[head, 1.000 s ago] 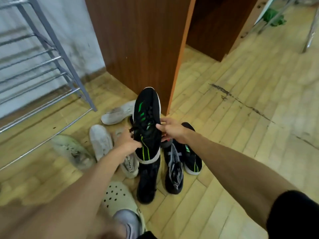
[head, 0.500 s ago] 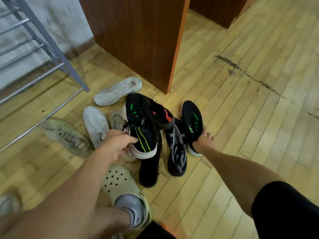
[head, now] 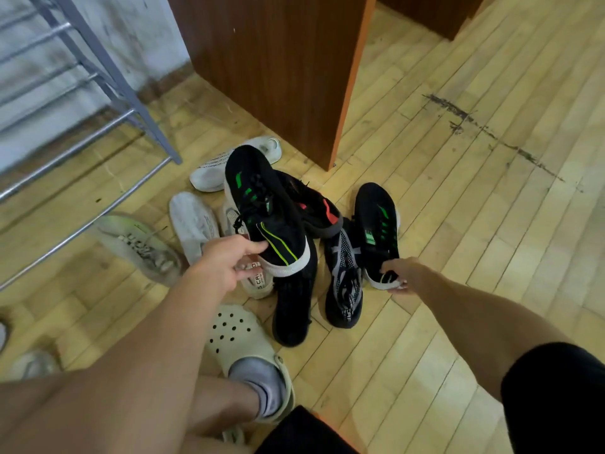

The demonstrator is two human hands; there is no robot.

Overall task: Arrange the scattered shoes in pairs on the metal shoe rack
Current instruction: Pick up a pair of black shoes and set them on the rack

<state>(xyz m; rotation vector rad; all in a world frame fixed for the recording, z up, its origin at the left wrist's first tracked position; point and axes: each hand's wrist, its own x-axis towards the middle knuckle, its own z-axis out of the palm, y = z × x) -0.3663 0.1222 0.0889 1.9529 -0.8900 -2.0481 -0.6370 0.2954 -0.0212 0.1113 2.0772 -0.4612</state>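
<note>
My left hand (head: 229,260) grips the heel of a black sneaker with green marks (head: 262,208) and holds it above the pile. On the floor at the right lies its matching black and green sneaker (head: 376,224), and my right hand (head: 397,273) closes on that one's heel. Between them lie a black shoe with a red patch (head: 314,208), a black and grey knit shoe (head: 343,276) and a plain black shoe (head: 293,309). Several white shoes (head: 193,221) lie to the left. The metal shoe rack (head: 82,139) stands empty at the upper left.
A brown wooden cabinet (head: 278,67) stands just behind the pile. My foot in a grey sock and cream clog (head: 242,342) is planted in front of the shoes. A dirty white sneaker (head: 140,247) lies near the rack's lowest bars.
My right hand let go of the lifted sneaker, went down to the right and took the matching sneaker's heel. My left hand alone keeps the first one up.
</note>
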